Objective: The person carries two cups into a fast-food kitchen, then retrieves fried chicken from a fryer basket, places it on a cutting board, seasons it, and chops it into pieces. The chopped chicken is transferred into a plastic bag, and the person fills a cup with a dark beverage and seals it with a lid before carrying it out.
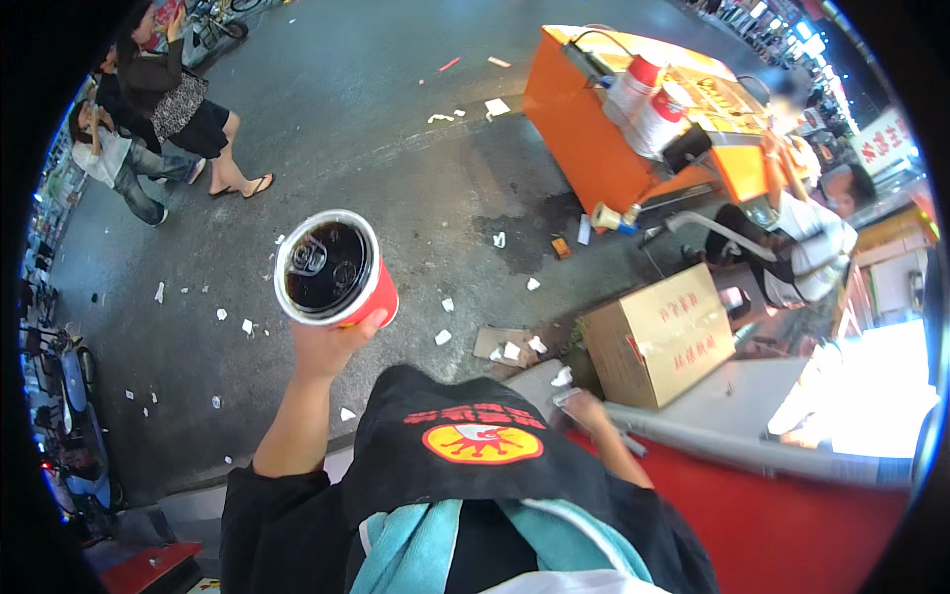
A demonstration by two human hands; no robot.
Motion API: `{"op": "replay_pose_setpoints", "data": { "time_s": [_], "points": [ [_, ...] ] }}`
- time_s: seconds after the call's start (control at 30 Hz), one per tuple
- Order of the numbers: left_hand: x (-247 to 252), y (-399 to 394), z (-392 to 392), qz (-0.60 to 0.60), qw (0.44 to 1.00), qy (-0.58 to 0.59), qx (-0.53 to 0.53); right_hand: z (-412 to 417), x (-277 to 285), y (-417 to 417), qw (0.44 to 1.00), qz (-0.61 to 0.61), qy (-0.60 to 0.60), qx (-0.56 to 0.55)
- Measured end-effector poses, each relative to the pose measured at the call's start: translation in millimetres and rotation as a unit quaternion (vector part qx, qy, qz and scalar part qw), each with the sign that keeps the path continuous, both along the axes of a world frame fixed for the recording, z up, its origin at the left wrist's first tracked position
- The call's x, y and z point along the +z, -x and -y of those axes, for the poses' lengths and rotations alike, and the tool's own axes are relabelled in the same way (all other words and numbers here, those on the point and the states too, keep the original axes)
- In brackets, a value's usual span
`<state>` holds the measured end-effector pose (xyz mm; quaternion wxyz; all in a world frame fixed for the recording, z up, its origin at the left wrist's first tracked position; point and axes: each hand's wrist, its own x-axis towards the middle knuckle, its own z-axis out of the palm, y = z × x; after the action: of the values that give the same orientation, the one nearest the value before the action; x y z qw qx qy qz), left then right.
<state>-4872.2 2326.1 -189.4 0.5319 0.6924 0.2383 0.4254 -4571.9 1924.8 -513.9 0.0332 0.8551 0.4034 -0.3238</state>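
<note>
My left hand (334, 341) is closed round a red paper cup (382, 293) with a clear plastic lid and a dark drink inside, held out over the street. My right hand (586, 412) is lower down on the right, beside the edge of a grey counter (742, 438). It is blurred; a small pale thing shows at its fingers, and I cannot tell whether it is gripped. Between my arms hangs a black apron (475, 416) with a yellow and red emblem, and a teal towel (415, 549) lies over my chest.
A cardboard box (660, 338) with printing stands right of centre. Beyond it is an orange food cart (579, 134) with stacked cups (631, 89). A seated person (809, 245) is at the right. People (178, 111) stand at the upper left; scooters (82, 416) line the left. Litter dots the pavement.
</note>
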Motion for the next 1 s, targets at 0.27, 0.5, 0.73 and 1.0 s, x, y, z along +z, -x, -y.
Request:
{"op": "replay_pose_setpoints", "data": {
  "time_s": [0.27,0.5,0.73,1.0],
  "points": [
    [-92,-228,-338,-0.023,0.999,-0.037,-0.002,-422,-9,-279,0.825,-0.195,-0.296,-0.44],
    [-120,-469,-636,-0.033,0.999,-0.008,-0.018,-468,-96,-389,0.786,-0.268,-0.075,-0.552],
    [-107,-747,-912,-0.031,0.999,-0.034,-0.002,-899,-69,-660,0.92,-0.228,-0.132,-0.29],
    [-74,-1103,-1227,-0.045,0.991,-0.093,-0.084,-1332,52,-935,0.787,-0.399,-0.401,-0.248]
  ]
}}
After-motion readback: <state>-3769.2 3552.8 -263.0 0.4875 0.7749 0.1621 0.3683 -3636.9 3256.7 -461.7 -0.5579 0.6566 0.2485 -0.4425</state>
